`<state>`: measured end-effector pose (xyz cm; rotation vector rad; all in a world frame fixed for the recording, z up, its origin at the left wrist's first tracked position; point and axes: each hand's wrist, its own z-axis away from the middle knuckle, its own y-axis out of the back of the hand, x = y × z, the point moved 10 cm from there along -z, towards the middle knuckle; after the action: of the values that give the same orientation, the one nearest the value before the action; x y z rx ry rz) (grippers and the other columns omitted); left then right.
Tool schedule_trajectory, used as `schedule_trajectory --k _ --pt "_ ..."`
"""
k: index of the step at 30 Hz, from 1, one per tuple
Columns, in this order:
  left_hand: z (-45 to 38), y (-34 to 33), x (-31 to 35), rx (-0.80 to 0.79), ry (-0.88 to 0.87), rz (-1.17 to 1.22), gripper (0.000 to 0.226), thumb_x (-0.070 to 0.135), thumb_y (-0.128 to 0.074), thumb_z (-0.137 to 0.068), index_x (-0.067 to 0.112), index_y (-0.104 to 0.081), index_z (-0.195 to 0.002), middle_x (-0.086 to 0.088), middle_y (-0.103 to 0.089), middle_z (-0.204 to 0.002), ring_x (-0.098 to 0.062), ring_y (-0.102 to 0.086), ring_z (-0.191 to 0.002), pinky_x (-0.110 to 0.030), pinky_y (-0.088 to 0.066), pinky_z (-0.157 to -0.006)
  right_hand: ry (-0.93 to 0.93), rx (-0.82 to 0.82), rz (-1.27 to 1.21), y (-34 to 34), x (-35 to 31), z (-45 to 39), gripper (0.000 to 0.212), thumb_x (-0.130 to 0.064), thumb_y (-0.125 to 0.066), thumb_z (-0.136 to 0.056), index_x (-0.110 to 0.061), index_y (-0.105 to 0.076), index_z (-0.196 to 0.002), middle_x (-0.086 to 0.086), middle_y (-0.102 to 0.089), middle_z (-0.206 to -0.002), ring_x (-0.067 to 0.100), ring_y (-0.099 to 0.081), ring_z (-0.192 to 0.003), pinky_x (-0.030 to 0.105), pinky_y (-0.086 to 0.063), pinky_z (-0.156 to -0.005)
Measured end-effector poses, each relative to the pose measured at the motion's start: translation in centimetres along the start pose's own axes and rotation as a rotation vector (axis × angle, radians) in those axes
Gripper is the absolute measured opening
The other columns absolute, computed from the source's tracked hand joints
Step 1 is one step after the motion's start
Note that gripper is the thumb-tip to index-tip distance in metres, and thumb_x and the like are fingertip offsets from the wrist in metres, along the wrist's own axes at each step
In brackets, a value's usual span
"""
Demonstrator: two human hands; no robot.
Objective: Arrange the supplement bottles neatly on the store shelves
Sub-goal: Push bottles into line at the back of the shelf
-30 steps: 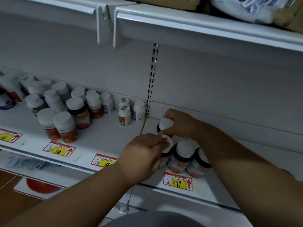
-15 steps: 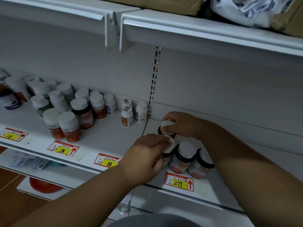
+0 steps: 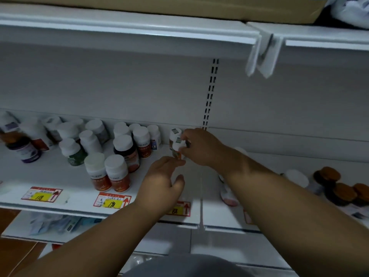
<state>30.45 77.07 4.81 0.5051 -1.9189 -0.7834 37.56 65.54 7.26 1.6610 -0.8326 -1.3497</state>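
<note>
Small white-capped supplement bottle [image 3: 178, 146], standing near the back of the white shelf [image 3: 60, 174] just left of the slotted upright [image 3: 209, 96], was gripped at cap and shoulder by the right hand [image 3: 201, 149], whose fingers curled round it; a second small bottle [image 3: 175, 133] of the same kind stood directly behind it, touching or nearly so (the gap could not be resolved). The left hand [image 3: 162, 181] hovered just in front and below, fingers loosely bent and holding nothing. The main hazard appeared to be a knock-on topple: the held bottle was narrow and tall for its base, and any sideways drag would likely push it into its twin or tip it against the back panel. The right forearm [image 3: 279, 196] crossed low over the white-capped bottles [image 3: 295, 177] on the neighbouring bay, one of which lay partly hidden beneath it, so a careless withdrawal could have swept them over. To the left, the orange-labelled bottles [image 3: 108, 172] stood close to the shelf's front edge above the price tags [image 3: 111, 200]; a backward swing of the left hand could have sent them off. The dim light made label alignment hard to judge.
</note>
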Motion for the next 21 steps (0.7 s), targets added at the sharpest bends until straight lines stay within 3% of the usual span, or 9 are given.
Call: schedule_trajectory --k 4,6,10,12,15,18,21 --pt "-0.1 2.3 -2.0 -0.065 -0.064 -0.063 0.038 0.026 -0.055 -0.082 0.02 -0.065 -0.118 0.002 -0.062 -0.115 -0.008 -0.053 -0.106 -0.01 -0.032 -0.088 -0.147 0.029 0.129 -2.7 -0.6 -1.6 0.023 -0.022 -0.053 -0.094 -0.005 -0.059 -0.108 0.016 -0.061 -0.103 0.034 -0.059 -0.095 0.035 -0.046 -0.078" --pt "0.1 2.7 -2.6 -0.105 -0.082 -0.07 0.038 0.025 -0.055 -0.082 0.021 -0.065 -0.119 0.002 -0.062 -0.115 -0.008 -0.053 -0.105 -0.013 -0.033 -0.088 -0.238 0.081 0.074 -3.8 0.4 -1.8 0.024 -0.024 -0.053 -0.093 -0.009 -0.056 -0.112 0.017 -0.058 -0.106 0.035 -0.058 -0.097 0.039 -0.049 -0.083" --pt "0.5 3.6 -3.9 -0.18 -0.1 -0.036 0.041 0.025 -0.055 -0.083 0.021 -0.061 -0.124 0.002 -0.059 -0.118 -0.011 -0.053 -0.107 -0.018 -0.036 -0.09 -0.309 0.147 0.029 -5.2 1.0 -1.5 0.042 -0.022 -0.053 -0.094 -0.01 -0.047 -0.133 0.019 -0.05 -0.123 0.036 -0.052 -0.111 0.037 -0.042 -0.09" --pt "0.1 3.6 -4.0 -0.184 -0.096 -0.011 0.04 0.023 -0.057 -0.087 0.021 -0.059 -0.126 0.003 -0.058 -0.119 -0.007 -0.052 -0.106 -0.019 -0.038 -0.091 -0.315 0.135 0.023 -5.3 1.1 -1.9 0.044 -0.022 -0.054 -0.093 -0.008 -0.044 -0.134 0.018 -0.047 -0.126 0.036 -0.05 -0.114 0.037 -0.041 -0.092" --pt "-0.5 3.4 -3.8 -0.184 -0.082 0.007 0.041 0.02 -0.06 -0.089 0.023 -0.056 -0.129 0.005 -0.056 -0.123 -0.002 -0.048 -0.107 -0.014 -0.034 -0.09 -0.322 0.134 0.005 -5.0 1.2 -2.9 0.032 -0.016 -0.055 -0.091 -0.005 -0.05 -0.121 0.017 -0.053 -0.121 0.033 -0.051 -0.113 0.03 -0.036 -0.089" --pt "-0.2 3.8 -2.9 -0.168 -0.14 -0.008 0.043 0.02 -0.061 -0.088 0.022 -0.055 -0.13 0.004 -0.055 -0.122 -0.009 -0.05 -0.112 -0.017 -0.033 -0.091 -0.288 0.222 -0.089 -4.1 0.7 -2.0 0.018 -0.014 -0.058 -0.089 -0.006 -0.053 -0.104 0.016 -0.057 -0.106 0.031 -0.054 -0.1 0.025 -0.028 -0.072" --pt "0.2 5.3 -3.1 -0.06 -0.104 0.043 0.046 0.022 -0.061 -0.085 0.024 -0.051 -0.13 0.006 -0.052 -0.121 -0.014 -0.049 -0.115 -0.024 -0.036 -0.095 -0.279 0.361 -0.337 -3.0 0.8 1.1 0.015 -0.025 -0.061 -0.09 -0.014 -0.054 -0.097 0.008 -0.058 -0.096 0.026 -0.056 -0.087 0.031 -0.04 -0.07"
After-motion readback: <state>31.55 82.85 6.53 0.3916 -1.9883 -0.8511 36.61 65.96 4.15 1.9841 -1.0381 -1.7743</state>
